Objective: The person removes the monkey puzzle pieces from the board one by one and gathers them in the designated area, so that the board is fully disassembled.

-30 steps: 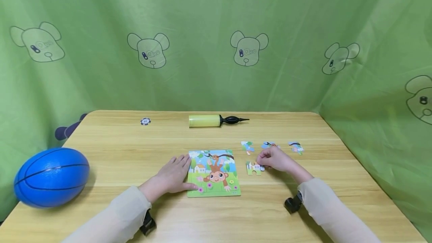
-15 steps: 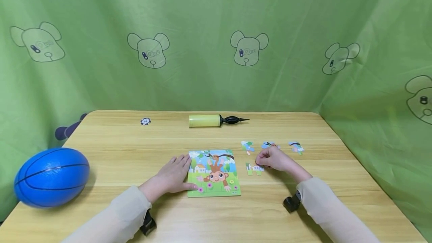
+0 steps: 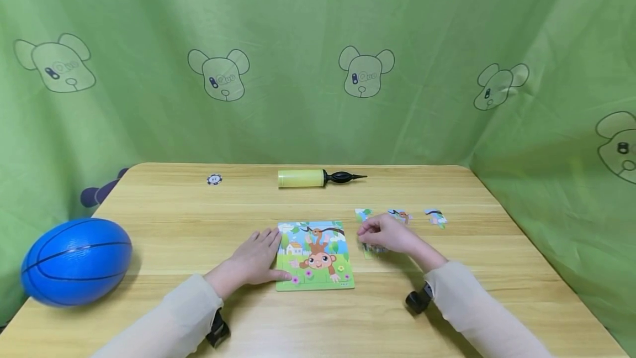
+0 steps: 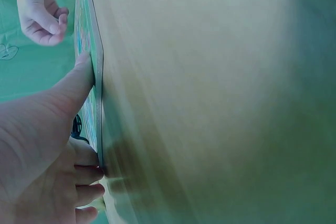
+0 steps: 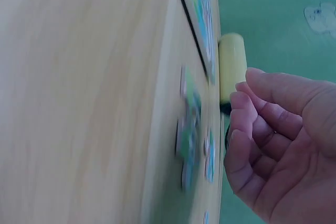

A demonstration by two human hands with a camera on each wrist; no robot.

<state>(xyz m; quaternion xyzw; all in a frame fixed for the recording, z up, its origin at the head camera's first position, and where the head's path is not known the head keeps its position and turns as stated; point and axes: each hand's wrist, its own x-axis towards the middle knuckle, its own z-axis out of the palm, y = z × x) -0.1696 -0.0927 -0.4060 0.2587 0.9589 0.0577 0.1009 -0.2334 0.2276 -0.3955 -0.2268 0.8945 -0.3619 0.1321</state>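
Note:
A square monkey picture puzzle (image 3: 318, 245) lies flat on the table. My left hand (image 3: 254, 256) rests at its left side with the fingers stretched along the edge, and the thumb (image 4: 79, 77) lies on top near the lower corner. To the right, my right hand (image 3: 390, 233) hovers over loose puzzle pieces, its fingers loosely curled. Nothing shows between its thumb and fingertips in the right wrist view. Beneath that hand lies a small cluster of pieces (image 5: 190, 129), partly covered in the head view. Behind it is a row of loose pieces, including a branch piece (image 3: 435, 217).
A yellow hand pump (image 3: 301, 178) with a black nozzle lies at the back of the wooden table (image 3: 238, 203). A round chip (image 3: 214, 179) sits at the back left. A blue ball (image 3: 77, 261) occupies the left edge. Green curtains (image 3: 298, 126) enclose the table.
My right hand has drawn back from the piece it was placing fingers on and shifted left and up, now covering part of the cluster. The left hand and puzzle stay put.

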